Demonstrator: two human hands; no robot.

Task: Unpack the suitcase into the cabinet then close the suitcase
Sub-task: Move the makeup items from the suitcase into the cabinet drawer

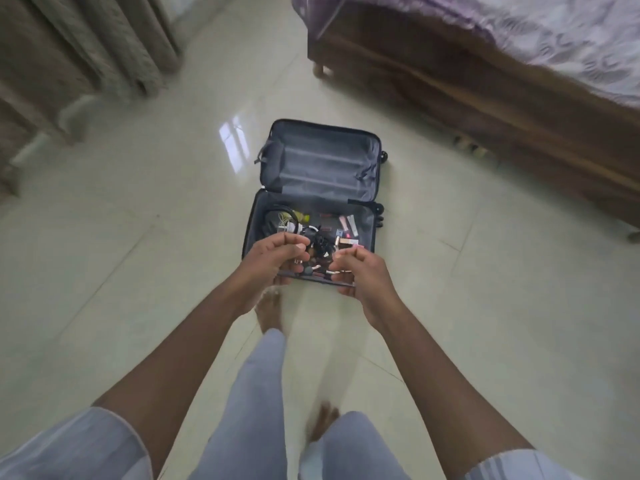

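While the open suitcase lies flat on the floor ahead, its near half full of small, light, loose cables and cosmetics best pinched singly, left hand and right hand hover above, fingers curled, apparently holding nothing.

1. One head-worn wide-angle view looks forward and steeply down from standing height.
2. The open suitcase lies mid-frame on the floor, the bed far right.
3. Forearms fill the near foreground.
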